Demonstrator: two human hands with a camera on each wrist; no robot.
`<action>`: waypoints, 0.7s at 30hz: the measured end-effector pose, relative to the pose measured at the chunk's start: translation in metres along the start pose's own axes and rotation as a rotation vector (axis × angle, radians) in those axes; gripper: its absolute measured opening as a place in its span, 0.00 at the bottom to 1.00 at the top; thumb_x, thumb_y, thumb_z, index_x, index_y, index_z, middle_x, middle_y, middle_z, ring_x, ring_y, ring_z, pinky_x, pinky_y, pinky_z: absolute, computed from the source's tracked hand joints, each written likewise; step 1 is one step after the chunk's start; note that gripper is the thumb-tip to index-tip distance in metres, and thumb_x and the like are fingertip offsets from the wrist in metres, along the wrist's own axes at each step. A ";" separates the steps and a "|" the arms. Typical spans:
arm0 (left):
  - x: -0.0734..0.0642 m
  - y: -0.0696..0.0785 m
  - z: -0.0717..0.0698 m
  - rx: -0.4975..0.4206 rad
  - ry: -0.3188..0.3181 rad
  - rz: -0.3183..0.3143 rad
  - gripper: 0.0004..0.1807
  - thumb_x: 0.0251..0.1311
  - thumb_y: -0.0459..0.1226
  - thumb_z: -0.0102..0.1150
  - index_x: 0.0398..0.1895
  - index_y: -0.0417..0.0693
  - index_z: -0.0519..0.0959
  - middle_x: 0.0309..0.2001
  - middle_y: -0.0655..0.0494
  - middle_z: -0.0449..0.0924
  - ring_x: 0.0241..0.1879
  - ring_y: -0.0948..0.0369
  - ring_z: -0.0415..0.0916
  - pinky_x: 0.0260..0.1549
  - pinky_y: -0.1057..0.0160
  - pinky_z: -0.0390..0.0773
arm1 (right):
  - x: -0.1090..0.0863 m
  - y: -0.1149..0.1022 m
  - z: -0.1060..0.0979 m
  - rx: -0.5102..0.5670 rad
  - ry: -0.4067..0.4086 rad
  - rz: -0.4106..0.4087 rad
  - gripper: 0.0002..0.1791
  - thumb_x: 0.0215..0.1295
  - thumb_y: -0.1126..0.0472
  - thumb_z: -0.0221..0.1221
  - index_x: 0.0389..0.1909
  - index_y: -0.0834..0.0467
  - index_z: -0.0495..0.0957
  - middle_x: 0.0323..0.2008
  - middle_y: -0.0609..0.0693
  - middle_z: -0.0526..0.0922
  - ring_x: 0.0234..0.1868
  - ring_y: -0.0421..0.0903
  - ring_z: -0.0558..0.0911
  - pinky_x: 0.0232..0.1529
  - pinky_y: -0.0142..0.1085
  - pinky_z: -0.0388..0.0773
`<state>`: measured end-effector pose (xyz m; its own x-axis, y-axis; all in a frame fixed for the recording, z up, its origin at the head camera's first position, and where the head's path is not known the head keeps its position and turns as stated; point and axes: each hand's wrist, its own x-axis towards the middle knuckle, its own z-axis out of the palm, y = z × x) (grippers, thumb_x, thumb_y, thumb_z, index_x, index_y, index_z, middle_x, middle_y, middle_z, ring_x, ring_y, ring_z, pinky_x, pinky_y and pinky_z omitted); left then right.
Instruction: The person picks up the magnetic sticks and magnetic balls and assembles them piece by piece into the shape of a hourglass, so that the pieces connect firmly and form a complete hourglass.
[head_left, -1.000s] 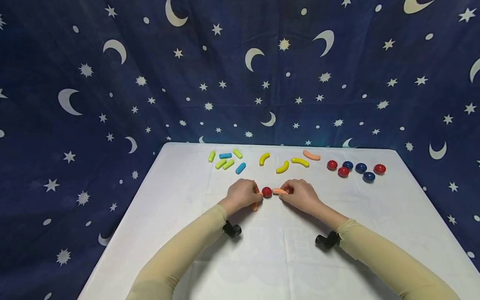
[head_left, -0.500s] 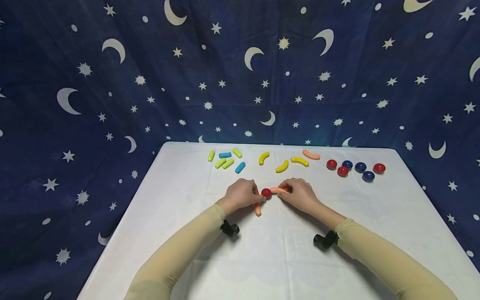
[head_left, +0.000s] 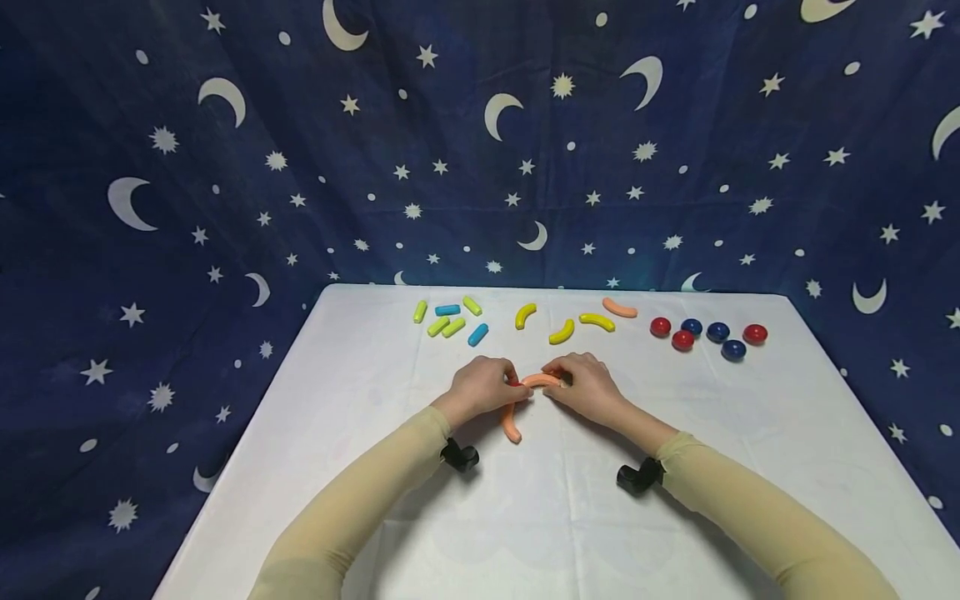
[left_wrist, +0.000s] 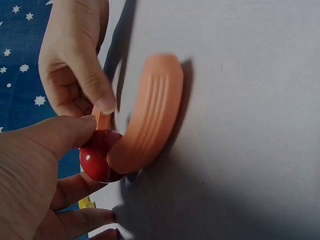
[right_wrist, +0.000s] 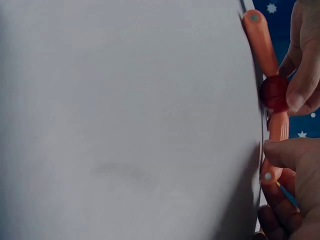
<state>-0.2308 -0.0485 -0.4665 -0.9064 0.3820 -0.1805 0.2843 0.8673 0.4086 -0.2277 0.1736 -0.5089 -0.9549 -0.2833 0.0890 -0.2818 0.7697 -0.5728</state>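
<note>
My left hand (head_left: 483, 386) pinches a red ball (left_wrist: 97, 157) between thumb and fingers, over the middle of the table. Against that ball sits one end of a ribbed, curved orange stick (left_wrist: 152, 110); in the head view it points down toward me. A second curved orange stick (head_left: 542, 380) is pinched by my right hand (head_left: 588, 387). Its near end meets the ball's other side in the right wrist view, where ball (right_wrist: 274, 92) and both sticks form a chain. In the head view my left fingers hide most of the ball.
Along the back of the white table (head_left: 375, 350) lie green sticks (head_left: 453, 327), blue sticks (head_left: 478, 334), curved yellow sticks (head_left: 597, 322) and one orange stick (head_left: 619, 308). Red balls (head_left: 755, 334) and blue balls (head_left: 717, 332) stand at the back right. A dark starry cloth (head_left: 450, 125) hangs behind.
My right hand has moved left, bringing its orange stick up to the ball. My left fingers have shifted onto the ball and now cover it, and the lower orange stick has swung slightly.
</note>
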 end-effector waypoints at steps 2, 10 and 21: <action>0.000 0.000 0.000 0.002 0.000 -0.003 0.20 0.60 0.60 0.66 0.34 0.55 0.83 0.25 0.65 0.78 0.26 0.63 0.73 0.23 0.63 0.71 | -0.001 0.003 -0.001 -0.019 0.013 0.002 0.15 0.60 0.53 0.73 0.47 0.52 0.87 0.43 0.46 0.83 0.45 0.50 0.74 0.47 0.47 0.67; 0.005 0.003 0.000 -0.034 0.000 -0.013 0.22 0.64 0.61 0.61 0.40 0.55 0.85 0.23 0.65 0.79 0.27 0.63 0.74 0.24 0.62 0.71 | -0.001 0.005 -0.001 0.012 0.010 -0.031 0.13 0.64 0.51 0.71 0.48 0.49 0.87 0.46 0.46 0.83 0.50 0.50 0.74 0.50 0.50 0.66; 0.007 0.010 0.000 -0.020 -0.008 -0.022 0.16 0.63 0.53 0.68 0.38 0.51 0.85 0.19 0.63 0.78 0.24 0.63 0.73 0.25 0.63 0.70 | 0.003 -0.003 0.006 0.016 -0.004 -0.092 0.12 0.66 0.51 0.70 0.49 0.45 0.88 0.44 0.42 0.83 0.51 0.49 0.74 0.51 0.51 0.67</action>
<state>-0.2344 -0.0369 -0.4633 -0.9097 0.3659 -0.1966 0.2582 0.8689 0.4222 -0.2294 0.1667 -0.5114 -0.9245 -0.3548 0.1391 -0.3671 0.7309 -0.5753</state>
